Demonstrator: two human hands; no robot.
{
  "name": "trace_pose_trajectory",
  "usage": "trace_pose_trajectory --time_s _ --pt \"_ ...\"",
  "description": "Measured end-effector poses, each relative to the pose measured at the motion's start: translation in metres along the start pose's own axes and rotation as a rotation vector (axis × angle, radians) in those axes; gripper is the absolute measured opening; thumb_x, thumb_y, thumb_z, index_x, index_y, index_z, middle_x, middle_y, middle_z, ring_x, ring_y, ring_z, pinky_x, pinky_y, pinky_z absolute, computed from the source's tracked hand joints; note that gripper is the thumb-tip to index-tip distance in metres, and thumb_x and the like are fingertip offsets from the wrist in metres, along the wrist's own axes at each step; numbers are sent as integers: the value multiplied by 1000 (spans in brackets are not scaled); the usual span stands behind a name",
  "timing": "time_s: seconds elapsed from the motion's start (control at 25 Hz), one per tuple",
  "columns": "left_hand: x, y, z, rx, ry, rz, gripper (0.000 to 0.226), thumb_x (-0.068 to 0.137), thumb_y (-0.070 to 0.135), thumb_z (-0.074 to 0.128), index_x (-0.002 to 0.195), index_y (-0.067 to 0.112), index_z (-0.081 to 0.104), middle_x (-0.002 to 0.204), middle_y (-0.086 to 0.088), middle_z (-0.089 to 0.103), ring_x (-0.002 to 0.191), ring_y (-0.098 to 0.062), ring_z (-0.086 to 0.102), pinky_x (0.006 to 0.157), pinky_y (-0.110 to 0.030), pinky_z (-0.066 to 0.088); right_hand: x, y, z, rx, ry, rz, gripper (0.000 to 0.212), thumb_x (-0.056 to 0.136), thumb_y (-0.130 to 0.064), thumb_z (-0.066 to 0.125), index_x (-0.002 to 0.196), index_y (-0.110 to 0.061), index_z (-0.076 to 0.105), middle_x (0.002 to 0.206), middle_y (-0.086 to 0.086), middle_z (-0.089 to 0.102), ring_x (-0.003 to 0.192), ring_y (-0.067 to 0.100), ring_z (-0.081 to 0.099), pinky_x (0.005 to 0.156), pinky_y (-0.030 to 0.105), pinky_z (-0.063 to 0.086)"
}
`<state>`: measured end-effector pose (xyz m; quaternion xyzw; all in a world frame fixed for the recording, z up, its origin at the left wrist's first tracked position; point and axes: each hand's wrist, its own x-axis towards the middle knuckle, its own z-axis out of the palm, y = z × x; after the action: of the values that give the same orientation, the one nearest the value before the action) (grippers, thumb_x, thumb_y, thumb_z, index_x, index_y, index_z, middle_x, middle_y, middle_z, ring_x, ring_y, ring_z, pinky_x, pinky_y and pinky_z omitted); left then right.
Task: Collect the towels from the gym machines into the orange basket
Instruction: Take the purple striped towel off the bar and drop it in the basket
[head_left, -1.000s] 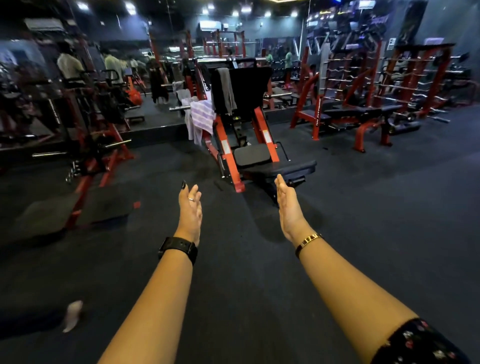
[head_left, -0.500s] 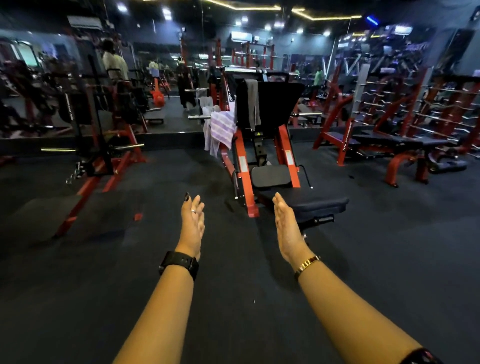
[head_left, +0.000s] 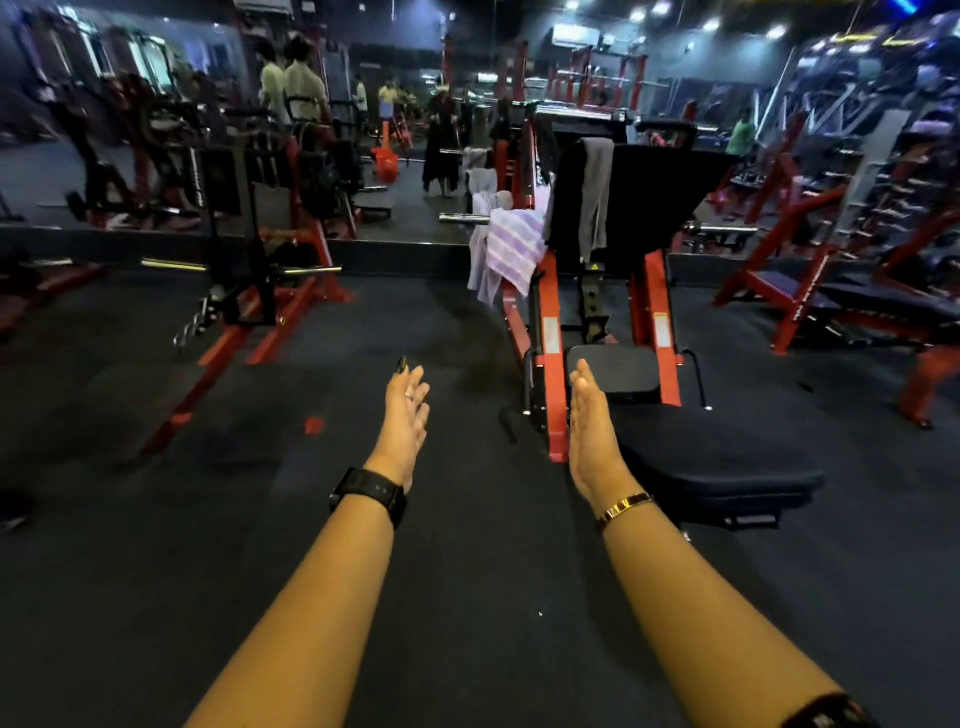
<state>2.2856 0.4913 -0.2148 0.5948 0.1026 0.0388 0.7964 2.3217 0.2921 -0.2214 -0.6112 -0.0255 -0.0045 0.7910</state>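
Head-camera view of a dim gym with a dark rubber floor (head_left: 467, 613). Two bare forearms reach forward from the bottom edge.

The left hand (head_left: 402, 421) and the right hand (head_left: 589, 436) float side by side above the floor, apart from each other, palms turned inward. The fingers on both are straight and released, holding nothing. The left hand has dark nails and one ring (head_left: 409, 396); its wrist wears one black watch (head_left: 371, 493). The right wrist wears one gold bracelet (head_left: 625, 506).

Just beyond the right hand stands one red-framed press machine (head_left: 551, 332) with black pads. Three towels hang on it, all out of reach of the hands. One striped purple-and-white towel (head_left: 515, 244) is draped over a bar on the machine's left side. One paler towel (head_left: 477, 265) hangs behind and left of it, partly hidden. One grey towel (head_left: 595, 192) hangs down the top of the tall black back plate, right of the striped one.

To the left stands a second red machine (head_left: 270, 317) with a chrome bar. To the far right are red benches and racks (head_left: 779, 296), blurred. A mirror wall (head_left: 156, 171) runs across the far left, reflecting machines and a few standing figures. A small orange shape (head_left: 385, 161) shows in the mirror; I cannot tell what it is.
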Motion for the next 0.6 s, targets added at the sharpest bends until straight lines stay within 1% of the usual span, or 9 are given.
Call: trace_pose_trajectory --time_s 0.08,0.12,0.2,0.36,0.4,0.48,0.52,0.56,0.6 --pt "39 5 -1 12 4 8 63 96 59 15 152 30 24 161 1 20 148 -21 18 120 -41 11 46 14 3 9 -33 14 57 98 -47 37 151 -34 22 159 -7 21 146 12 18 120 36 15" --pt "62 8 -1 17 11 19 63 96 58 14 152 30 24 161 0 20 148 -21 18 119 -42 10 72 20 5 22 -51 27 61 94 -52 40 151 -36 23 159 -8 22 147 12 18 122 42 13" --pt "115 11 -2 31 31 35 63 97 58 14 152 29 23 161 0 19 149 -21 17 120 -42 9 128 30 10 28 -83 35 66 91 -56 43 150 -35 24 159 -8 24 147 12 19 122 45 12" --pt "243 28 8 18 90 71 64 98 56 12 153 26 18 161 -1 15 149 -18 12 121 -38 6 266 38 25 112 -83 33 57 100 -44 35 152 -27 20 160 -8 19 147 9 16 122 36 11" --pt "273 34 12 13 100 80 64 98 55 12 153 25 17 162 -1 15 150 -17 11 121 -36 6 298 39 30 106 -98 34 57 100 -44 34 153 -27 18 160 -8 17 147 9 15 122 36 10" --pt "329 47 17 11 107 92 63 99 53 12 154 22 17 162 -1 13 150 -15 10 122 -34 6 360 39 43 104 -144 43 64 96 -52 37 152 -30 17 161 -9 16 147 8 14 123 38 9" --pt "356 51 18 12 108 98 62 99 52 12 154 21 17 162 -1 13 150 -14 10 122 -33 6 387 41 50 84 -166 46 68 93 -55 39 152 -32 17 160 -10 16 147 7 15 122 36 8" --pt "383 55 16 14 106 107 62 99 51 12 154 21 17 162 -1 13 150 -14 10 121 -32 6 411 41 59 61 -193 41 67 93 -56 39 152 -33 17 160 -10 16 147 7 14 120 32 8" --pt "407 61 14 21 102 111 63 99 52 12 153 21 18 162 -1 13 150 -14 10 121 -32 5 433 41 68 48 -202 38 63 97 -52 36 153 -33 16 160 -10 16 147 7 13 118 28 8"
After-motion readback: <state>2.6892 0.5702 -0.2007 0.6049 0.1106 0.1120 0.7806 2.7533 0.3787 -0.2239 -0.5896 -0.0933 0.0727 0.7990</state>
